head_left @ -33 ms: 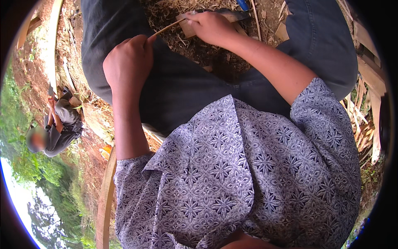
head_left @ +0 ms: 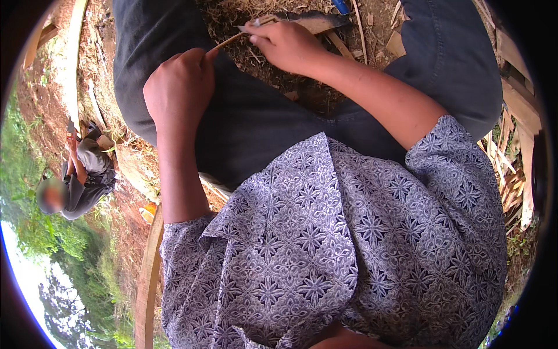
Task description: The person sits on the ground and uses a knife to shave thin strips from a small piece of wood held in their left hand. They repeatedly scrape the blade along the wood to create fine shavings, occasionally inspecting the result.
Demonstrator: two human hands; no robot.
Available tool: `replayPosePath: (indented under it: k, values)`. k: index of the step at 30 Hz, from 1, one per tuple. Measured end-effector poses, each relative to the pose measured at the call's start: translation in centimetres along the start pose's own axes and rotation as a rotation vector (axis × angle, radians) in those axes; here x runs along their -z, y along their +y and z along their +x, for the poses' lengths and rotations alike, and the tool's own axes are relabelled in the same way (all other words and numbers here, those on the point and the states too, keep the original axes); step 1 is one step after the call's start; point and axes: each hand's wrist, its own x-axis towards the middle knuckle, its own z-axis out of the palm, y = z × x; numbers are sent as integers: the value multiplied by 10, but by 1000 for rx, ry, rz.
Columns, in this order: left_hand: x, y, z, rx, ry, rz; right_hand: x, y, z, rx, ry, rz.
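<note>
My left hand (head_left: 181,84) is closed in a fist above my left thigh, gripping one end of a thin wooden stick (head_left: 228,41). The stick points up and right to my right hand (head_left: 286,46), whose fingers are closed around what looks like a small knife (head_left: 242,28). Only its pale pointed tip shows; the rest is hidden by the fingers. Blade tip and stick lie close together, and I cannot tell whether they touch. Just behind my right hand is a piece of wood (head_left: 318,24) with a dark edge.
Wood shavings (head_left: 235,14) and offcuts cover the ground between my legs. A blue object (head_left: 340,6) lies at the top. Split wood is piled at the right (head_left: 523,110). Long planks (head_left: 150,273) lie at the left, where another person (head_left: 87,166) sits farther off.
My right hand has slid left and slightly nearer along the stick toward my left hand. The pointed tip now shows beyond its fingers. My left hand stays nearly still.
</note>
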Motion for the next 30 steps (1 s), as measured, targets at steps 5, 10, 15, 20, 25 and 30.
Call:
replayPosePath:
  k: [5,10,15,20,25,30]
  values:
    - [-1,1,0,-11,30,-23,13,46,9,-192,-130,-123]
    - [2,1,0,6,-4,16,20,-35,-9,-14,-88,55]
    - [4,2,2,-30,30,19,11,26,8,-127,-53,-63]
    - [4,0,-1,-7,-23,-1,22,8,5,-110,-142,-25]
    - [7,1,1,30,-27,-16,20,-29,-1,-37,-116,42]
    - [14,-11,2,19,-7,-216,36,51,20,-229,-49,-119]
